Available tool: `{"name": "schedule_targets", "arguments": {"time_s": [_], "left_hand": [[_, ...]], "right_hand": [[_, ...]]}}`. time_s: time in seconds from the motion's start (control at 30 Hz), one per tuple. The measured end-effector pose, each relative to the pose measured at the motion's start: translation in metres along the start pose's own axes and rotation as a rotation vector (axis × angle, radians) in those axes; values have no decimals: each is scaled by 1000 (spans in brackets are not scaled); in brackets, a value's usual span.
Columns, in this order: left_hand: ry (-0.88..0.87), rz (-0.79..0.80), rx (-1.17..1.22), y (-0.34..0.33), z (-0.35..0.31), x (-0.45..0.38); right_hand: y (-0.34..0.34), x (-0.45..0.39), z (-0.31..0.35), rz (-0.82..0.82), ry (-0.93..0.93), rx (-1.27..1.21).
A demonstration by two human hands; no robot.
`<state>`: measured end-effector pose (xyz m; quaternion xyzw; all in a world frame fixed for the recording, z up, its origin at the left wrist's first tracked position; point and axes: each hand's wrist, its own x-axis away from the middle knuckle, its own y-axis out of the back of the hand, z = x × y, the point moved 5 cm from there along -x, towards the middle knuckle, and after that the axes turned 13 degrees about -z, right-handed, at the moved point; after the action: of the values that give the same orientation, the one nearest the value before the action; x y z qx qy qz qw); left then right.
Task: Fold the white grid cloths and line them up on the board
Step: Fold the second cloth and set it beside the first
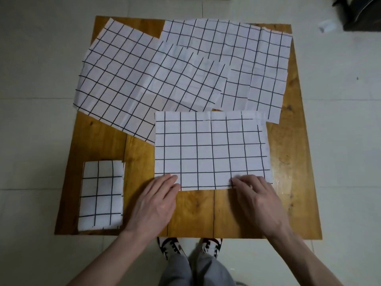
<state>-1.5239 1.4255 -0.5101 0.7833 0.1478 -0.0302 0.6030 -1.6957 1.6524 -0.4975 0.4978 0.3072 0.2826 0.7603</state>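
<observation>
Standing at the near edge of the board (191, 211), a person shows grey trouser legs and two white-and-dark shoes (190, 245) on the pale tiled floor (31, 141). The left hand (156, 200) lies flat with straight fingers on the near left corner of a half-folded cloth (211, 149); the right hand (257, 195) rests on its near right corner, fingers slightly bent, and whether they pinch the hem cannot be told. Bare wood shows between the two wrists and along the board's right side. At the near left corner sits a small folded cloth (102, 195), a narrow rectangle lying parallel to the left edge and well apart from the hands. The board is amber, knotty wood with dark seams running away from the viewer. Beyond the half-folded cloth, a large open cloth (132, 79) lies askew, overhanging the board's left edge, and overlaps another open cloth (247, 58) at the far right. All are white with a black grid and show creases. A dark object (362, 13) sits at the far right on the floor.
</observation>
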Motion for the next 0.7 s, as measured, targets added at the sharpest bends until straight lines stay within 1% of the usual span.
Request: {"name": "schedule_targets", "arguments": {"time_s": [0.13, 0.2, 0.27, 0.33, 0.47, 0.7], "left_hand": [[43, 27, -20, -2, -25, 5], [41, 48, -32, -6, -43, 7], [34, 90, -72, -14, -58, 9], [44, 147, -130, -23, -65, 13], [80, 211, -178, -36, -65, 21], [117, 231, -102, -33, -59, 22]], "right_hand": [[-1, 4, 27, -19, -89, -81], [-10, 10, 52, 18, -39, -111], [-22, 18, 76, 92, 29, -116], [-32, 26, 88, 157, 45, -105], [-41, 33, 90, 231, 20, -84], [-40, 32, 85, 289, 22, -37]]}}
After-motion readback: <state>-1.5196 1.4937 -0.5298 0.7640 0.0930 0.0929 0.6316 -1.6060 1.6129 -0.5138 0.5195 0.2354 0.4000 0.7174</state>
